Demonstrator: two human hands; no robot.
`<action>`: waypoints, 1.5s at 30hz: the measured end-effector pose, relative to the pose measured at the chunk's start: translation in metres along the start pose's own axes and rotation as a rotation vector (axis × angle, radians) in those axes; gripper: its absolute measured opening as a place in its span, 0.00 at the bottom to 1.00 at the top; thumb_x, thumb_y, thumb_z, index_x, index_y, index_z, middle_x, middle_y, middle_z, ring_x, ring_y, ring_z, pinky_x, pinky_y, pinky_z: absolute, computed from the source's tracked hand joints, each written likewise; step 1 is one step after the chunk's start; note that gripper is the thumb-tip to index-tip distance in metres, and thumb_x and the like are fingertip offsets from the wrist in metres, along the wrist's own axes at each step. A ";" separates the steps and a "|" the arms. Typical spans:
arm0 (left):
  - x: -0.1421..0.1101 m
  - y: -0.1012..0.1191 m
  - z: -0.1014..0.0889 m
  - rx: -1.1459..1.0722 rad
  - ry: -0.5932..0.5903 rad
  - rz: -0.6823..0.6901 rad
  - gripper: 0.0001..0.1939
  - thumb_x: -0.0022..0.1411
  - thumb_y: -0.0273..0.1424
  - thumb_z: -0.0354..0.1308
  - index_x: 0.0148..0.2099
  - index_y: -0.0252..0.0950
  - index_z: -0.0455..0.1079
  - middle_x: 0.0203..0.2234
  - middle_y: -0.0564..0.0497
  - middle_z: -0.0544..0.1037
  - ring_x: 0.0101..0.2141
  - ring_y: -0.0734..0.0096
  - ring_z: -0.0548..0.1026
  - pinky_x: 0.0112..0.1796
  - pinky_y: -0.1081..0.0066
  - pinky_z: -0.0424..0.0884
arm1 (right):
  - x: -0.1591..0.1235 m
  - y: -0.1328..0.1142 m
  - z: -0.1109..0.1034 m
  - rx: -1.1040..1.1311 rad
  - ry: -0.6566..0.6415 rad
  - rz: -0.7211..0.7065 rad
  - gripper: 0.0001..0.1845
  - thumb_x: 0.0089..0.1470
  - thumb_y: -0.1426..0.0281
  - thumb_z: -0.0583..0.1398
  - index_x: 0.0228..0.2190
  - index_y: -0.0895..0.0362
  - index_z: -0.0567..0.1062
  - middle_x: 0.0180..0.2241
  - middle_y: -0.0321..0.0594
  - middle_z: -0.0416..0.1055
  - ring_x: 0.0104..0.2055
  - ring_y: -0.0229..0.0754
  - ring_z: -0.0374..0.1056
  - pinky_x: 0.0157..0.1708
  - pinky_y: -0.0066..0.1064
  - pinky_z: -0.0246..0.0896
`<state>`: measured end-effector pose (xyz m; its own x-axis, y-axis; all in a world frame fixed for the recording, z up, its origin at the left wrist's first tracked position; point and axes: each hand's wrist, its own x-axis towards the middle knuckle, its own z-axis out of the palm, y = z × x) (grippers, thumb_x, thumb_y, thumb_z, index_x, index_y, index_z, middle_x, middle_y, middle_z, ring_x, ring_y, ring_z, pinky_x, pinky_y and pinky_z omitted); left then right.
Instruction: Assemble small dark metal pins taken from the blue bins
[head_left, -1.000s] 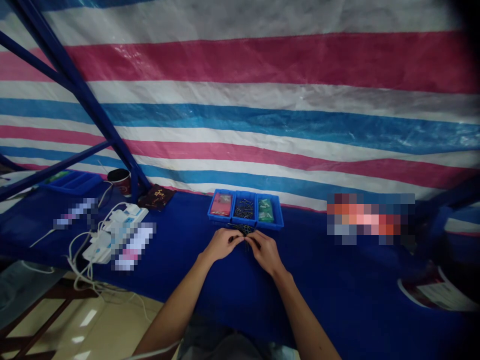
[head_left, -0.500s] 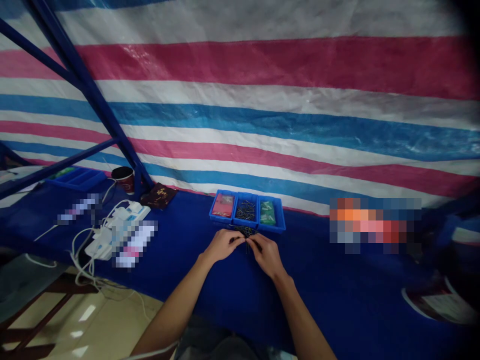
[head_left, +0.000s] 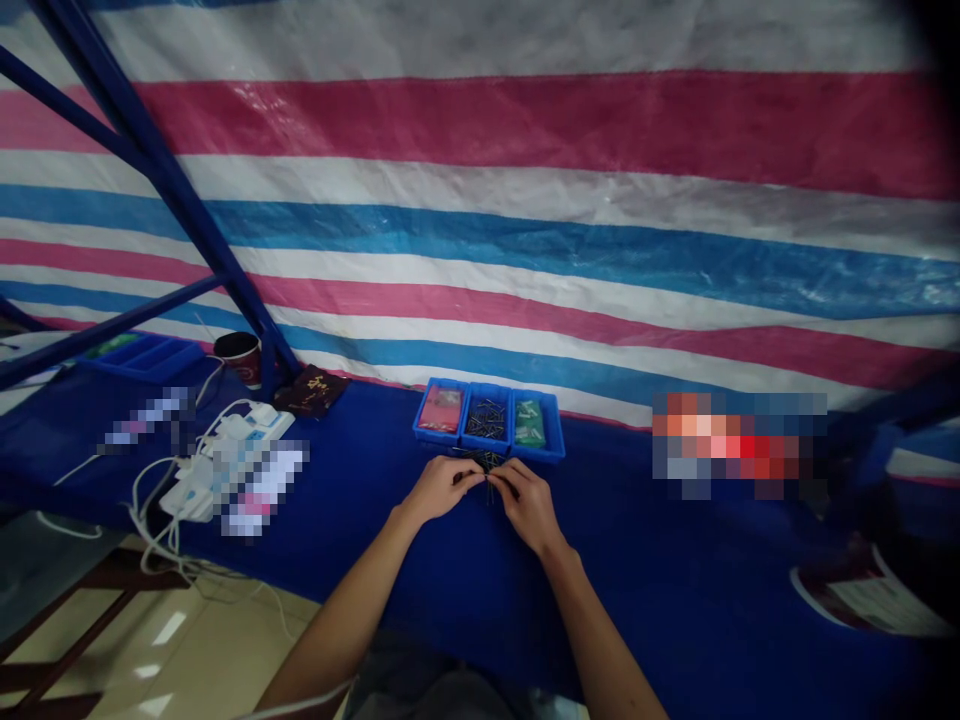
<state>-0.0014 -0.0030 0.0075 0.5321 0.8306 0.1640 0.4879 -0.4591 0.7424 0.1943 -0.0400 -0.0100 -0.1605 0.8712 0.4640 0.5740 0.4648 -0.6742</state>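
My left hand (head_left: 442, 490) and my right hand (head_left: 529, 505) meet at their fingertips just in front of a blue divided tray (head_left: 487, 385). Between the fingers is a loose bunch of thin dark metal pins (head_left: 480, 460), with a few ends poking down past my fingertips. The tray's three compartments hold a red item (head_left: 441, 409), more dark pins (head_left: 486, 418), and a green item (head_left: 529, 420). My fingers hide part of the bunch.
Blue cloth covers the table. To the left are a white power strip (head_left: 247, 437) with tangled cables, a dark mug (head_left: 238, 358), a dark red pouch (head_left: 310, 391) and another blue tray (head_left: 142, 355). A blurred object (head_left: 739, 445) lies right. Blue steel bars and striped tarpaulin stand behind.
My hands stay together at the pins with little visible movement. The whole view shifts slightly with my head.
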 end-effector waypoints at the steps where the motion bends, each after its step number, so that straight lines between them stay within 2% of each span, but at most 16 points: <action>1: 0.000 0.000 0.000 -0.002 0.001 0.001 0.15 0.70 0.37 0.52 0.39 0.37 0.78 0.22 0.55 0.75 0.24 0.74 0.70 0.30 0.77 0.62 | 0.000 0.000 0.000 0.006 0.008 -0.001 0.14 0.67 0.66 0.54 0.37 0.53 0.79 0.35 0.41 0.74 0.36 0.43 0.72 0.39 0.32 0.67; 11: 0.000 -0.001 0.001 -0.011 -0.024 -0.017 0.16 0.71 0.38 0.51 0.44 0.37 0.78 0.23 0.54 0.77 0.24 0.74 0.71 0.30 0.77 0.64 | 0.000 0.002 0.003 0.057 0.065 -0.002 0.12 0.66 0.67 0.56 0.40 0.52 0.80 0.37 0.42 0.73 0.38 0.43 0.72 0.40 0.33 0.68; 23: 0.000 0.001 0.000 0.018 -0.021 -0.016 0.15 0.70 0.35 0.51 0.39 0.36 0.78 0.22 0.54 0.76 0.24 0.74 0.71 0.30 0.77 0.63 | -0.002 0.004 0.008 0.065 0.026 -0.026 0.13 0.66 0.64 0.56 0.39 0.51 0.81 0.36 0.41 0.74 0.36 0.42 0.73 0.38 0.32 0.69; 28: 0.000 0.000 0.000 0.022 -0.014 -0.003 0.14 0.70 0.33 0.52 0.37 0.36 0.78 0.22 0.54 0.76 0.24 0.74 0.71 0.30 0.77 0.62 | -0.002 0.002 0.007 0.039 -0.006 -0.016 0.11 0.66 0.67 0.56 0.39 0.51 0.79 0.37 0.41 0.74 0.38 0.43 0.73 0.40 0.32 0.68; 45: 0.001 0.000 0.001 0.015 -0.018 0.027 0.15 0.71 0.32 0.51 0.37 0.36 0.77 0.23 0.54 0.77 0.25 0.74 0.71 0.31 0.77 0.62 | -0.003 0.003 0.006 0.028 -0.001 -0.020 0.10 0.66 0.68 0.56 0.37 0.53 0.78 0.36 0.40 0.74 0.37 0.42 0.72 0.40 0.31 0.66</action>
<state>-0.0001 -0.0029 0.0068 0.5578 0.8119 0.1722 0.4831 -0.4864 0.7280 0.1916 -0.0396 -0.0172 -0.1725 0.8617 0.4772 0.5478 0.4866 -0.6806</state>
